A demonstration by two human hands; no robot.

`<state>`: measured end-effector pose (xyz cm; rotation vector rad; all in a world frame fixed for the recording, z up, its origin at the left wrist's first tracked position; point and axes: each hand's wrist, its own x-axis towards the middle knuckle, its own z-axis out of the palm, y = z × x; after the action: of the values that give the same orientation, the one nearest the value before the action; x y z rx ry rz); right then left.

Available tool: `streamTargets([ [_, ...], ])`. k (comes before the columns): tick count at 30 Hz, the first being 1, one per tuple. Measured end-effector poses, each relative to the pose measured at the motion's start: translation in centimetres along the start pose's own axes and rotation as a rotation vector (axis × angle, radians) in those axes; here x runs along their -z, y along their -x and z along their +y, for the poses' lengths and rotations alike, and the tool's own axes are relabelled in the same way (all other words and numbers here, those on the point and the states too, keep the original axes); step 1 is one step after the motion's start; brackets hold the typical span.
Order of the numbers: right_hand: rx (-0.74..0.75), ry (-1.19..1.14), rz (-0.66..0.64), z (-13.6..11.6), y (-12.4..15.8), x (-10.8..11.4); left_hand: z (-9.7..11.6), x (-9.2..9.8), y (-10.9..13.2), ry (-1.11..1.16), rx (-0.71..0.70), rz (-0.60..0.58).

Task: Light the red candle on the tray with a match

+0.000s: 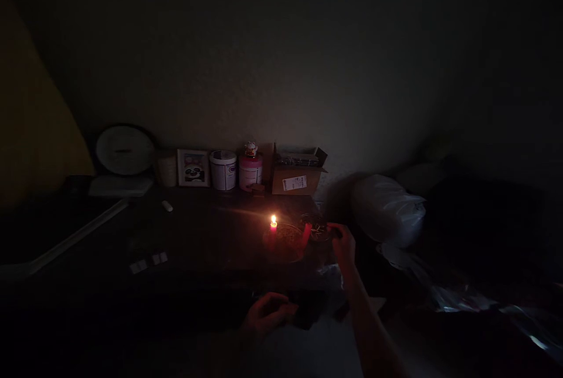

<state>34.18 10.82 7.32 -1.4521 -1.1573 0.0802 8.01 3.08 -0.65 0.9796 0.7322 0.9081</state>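
Note:
A lit red candle stands at the left side of a round dish on the dark table. Across the dish, a second red candle leans to the right, with no flame on it. Just behind and right of it lies a small dish of thin sticks, perhaps matches. My right hand reaches to this dish's right edge, fingertips pinched together; whatever they grip is too dark to make out. Low in front, my left hand is closed around a small flat brownish piece, its kind unclear.
Along the wall stand a round clock-like disc, a panda picture frame, two lidded tubs and an open cardboard box. A white plastic bag bulges at right. The room is very dark.

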Motion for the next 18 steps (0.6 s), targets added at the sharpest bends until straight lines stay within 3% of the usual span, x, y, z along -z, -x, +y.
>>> streamTargets([
  [4, -0.050, -0.014, 0.020, 1.8, -0.3, -1.5, -0.2, 0.3, -0.4, -0.055, 0.009, -0.046],
  [8, -0.074, -0.082, 0.042, 2.3, 0.2, -1.5, -0.3, 0.3, -0.4, -0.014, -0.005, -0.079],
  [13, -0.140, -0.172, 0.077, 0.7, 2.1, 0.5, -1.1, 0.3, -0.7, 0.026, -0.008, 0.000],
  [18, -0.245, -0.424, 0.064, -2.2, 6.7, 2.0, -1.0, 0.6, -1.3, -0.005, 0.026, 0.136],
])
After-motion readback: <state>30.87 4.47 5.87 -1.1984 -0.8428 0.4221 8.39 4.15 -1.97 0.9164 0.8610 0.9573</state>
